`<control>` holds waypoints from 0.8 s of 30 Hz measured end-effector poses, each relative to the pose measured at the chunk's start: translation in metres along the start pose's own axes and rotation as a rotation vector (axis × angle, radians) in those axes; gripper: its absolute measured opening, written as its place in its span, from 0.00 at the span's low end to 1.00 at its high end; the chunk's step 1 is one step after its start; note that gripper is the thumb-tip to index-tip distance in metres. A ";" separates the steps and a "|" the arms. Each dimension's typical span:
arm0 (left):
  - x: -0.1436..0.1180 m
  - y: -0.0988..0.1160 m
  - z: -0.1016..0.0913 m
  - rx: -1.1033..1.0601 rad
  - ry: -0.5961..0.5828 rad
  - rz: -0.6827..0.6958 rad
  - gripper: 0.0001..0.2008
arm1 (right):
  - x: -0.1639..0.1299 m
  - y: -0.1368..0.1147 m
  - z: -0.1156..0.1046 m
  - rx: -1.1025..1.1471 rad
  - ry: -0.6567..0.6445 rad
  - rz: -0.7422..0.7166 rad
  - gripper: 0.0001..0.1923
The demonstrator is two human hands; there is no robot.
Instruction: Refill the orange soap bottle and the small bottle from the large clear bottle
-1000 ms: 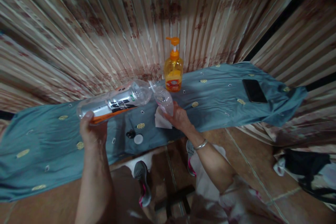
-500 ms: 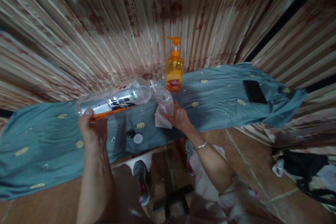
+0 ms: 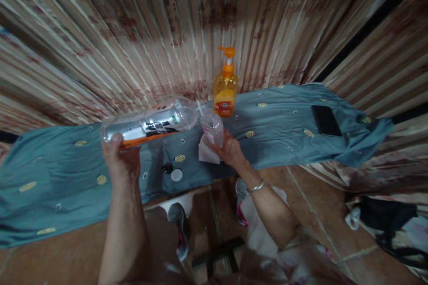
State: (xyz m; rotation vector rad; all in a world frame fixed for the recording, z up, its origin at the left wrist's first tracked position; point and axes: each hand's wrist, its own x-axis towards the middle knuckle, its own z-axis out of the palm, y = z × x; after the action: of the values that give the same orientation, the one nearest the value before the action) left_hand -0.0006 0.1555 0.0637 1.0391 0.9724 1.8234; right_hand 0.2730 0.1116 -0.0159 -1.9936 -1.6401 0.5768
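Note:
My left hand [image 3: 121, 156] is closed around the base end of a large clear plastic bottle [image 3: 150, 122] with a silver and orange label. The bottle lies nearly level in the air, its neck pointing right. Its mouth meets the top of a small clear bottle [image 3: 212, 128], which leans toward it; whether the two touch I cannot tell. My right hand [image 3: 230, 149] wraps the lower side of that small bottle. Beneath it is a pale paper or cloth piece [image 3: 207, 152]. A black cap [image 3: 167, 168] and a white round lid [image 3: 177, 175] lie on the cloth nearby.
An orange pump bottle [image 3: 225, 93] stands at the back of the cloth-covered bench [image 3: 281, 142], close behind the small bottle. Toward the right end lies a black phone [image 3: 326, 120]. A pleated curtain [image 3: 187, 31] hangs behind. Dark items [image 3: 388, 213] lie at the lower right.
The large bottle is tipped slightly more toward level and has shifted a little right with my left hand. The small bottle stands slightly more upright. The view has moved slightly.

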 end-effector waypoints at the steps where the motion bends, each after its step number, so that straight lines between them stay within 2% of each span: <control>1: 0.000 -0.001 0.000 -0.017 0.026 0.004 0.34 | 0.000 0.001 0.001 0.004 0.004 0.004 0.25; 5: -0.001 -0.006 -0.001 -0.069 0.087 -0.004 0.35 | 0.000 0.005 0.004 -0.001 0.015 0.011 0.26; 9: -0.002 -0.009 0.000 -0.102 0.120 0.005 0.30 | 0.001 0.010 0.006 -0.019 0.020 -0.002 0.28; 14: -0.006 -0.009 0.003 -0.135 0.129 0.026 0.27 | 0.002 0.016 0.005 0.004 0.021 -0.034 0.27; 24: -0.008 -0.008 0.002 -0.183 0.098 0.036 0.21 | 0.003 0.015 0.004 0.015 0.022 0.021 0.27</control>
State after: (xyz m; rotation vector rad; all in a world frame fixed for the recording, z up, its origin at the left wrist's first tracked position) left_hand 0.0062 0.1519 0.0547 0.8675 0.8307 1.9683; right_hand 0.2828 0.1125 -0.0282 -2.0024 -1.5991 0.5716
